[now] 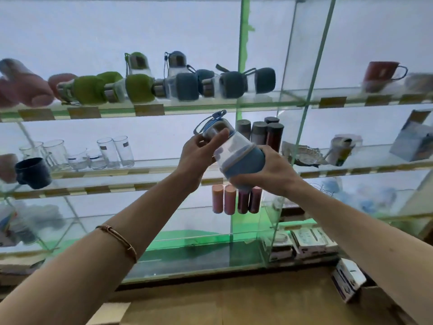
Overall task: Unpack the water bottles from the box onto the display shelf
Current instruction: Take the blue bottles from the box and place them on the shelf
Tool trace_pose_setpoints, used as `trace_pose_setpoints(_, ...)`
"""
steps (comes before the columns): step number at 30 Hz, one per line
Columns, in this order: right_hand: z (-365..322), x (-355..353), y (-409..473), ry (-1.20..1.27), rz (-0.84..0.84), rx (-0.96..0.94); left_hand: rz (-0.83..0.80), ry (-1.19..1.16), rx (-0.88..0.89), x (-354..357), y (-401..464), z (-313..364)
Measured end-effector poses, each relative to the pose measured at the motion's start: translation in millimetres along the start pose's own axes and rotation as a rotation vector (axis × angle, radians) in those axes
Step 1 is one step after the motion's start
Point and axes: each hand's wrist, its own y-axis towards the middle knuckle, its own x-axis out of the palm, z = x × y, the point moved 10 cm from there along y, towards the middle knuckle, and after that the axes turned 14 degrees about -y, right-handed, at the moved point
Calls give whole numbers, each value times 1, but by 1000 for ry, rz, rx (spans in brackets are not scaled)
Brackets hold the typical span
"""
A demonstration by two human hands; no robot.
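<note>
Both your arms are raised toward the glass display shelf [150, 109]. Your left hand [199, 156] grips the top end of the water bottle [236, 151], thumb and fingers curled round the neck just below the cap w/ its blue strap. Your right hand [269, 170] wraps the blue-sleeved base from below. The bottle is tilted, cap up and to the left, held in the air in front of the middle shelf, not resting on anything. A bracelet [117, 238] sits on your left forearm.

On the top shelf above lie other bottles: pink on the left, green ones [138, 87] mid, dark blue-grey ones [187, 86] to the right, most on their sides, close together. Behind the held bottle stand dark flasks [260, 132]; drinking glasses [114, 151] sit to the left, a red mug [382, 73] at upper right. A cardboard box [210, 306] is below, its flaps at the bottom edge.
</note>
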Motion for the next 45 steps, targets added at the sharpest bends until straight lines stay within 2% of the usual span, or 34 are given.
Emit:
trace_pose_setpoints(11,43,-88,105,-166,149,19,-176,-46,73,87,127,13)
trace_pose_setpoints(16,48,-120,165,-246,262,11,-184,53,198,103,191,36)
trace_pose_setpoints(19,53,-125,195,-300,271,30,-160,119,267,107,217,45)
trace_pose_setpoints(24,67,-136,241,-342,275,22,-96,462,494,117,245,70)
trace_pose_setpoints(27,77,-142,263,-345,264,26,-124,787,606,133,265,77)
trace_pose_setpoints(32,89,-159,292,-375,258,23,-241,1049,709,158,290,78)
trace_pose_setpoints(39,110,-156,320,-480,213,5,-277,1481,663,171,321,47)
trace_pose_setpoints(42,117,-147,327,-522,140,-21,-293,1559,602,164,329,39)
trace_pose_setpoints(45,111,-145,328,-553,159,-71,-235,1534,615,156,332,41)
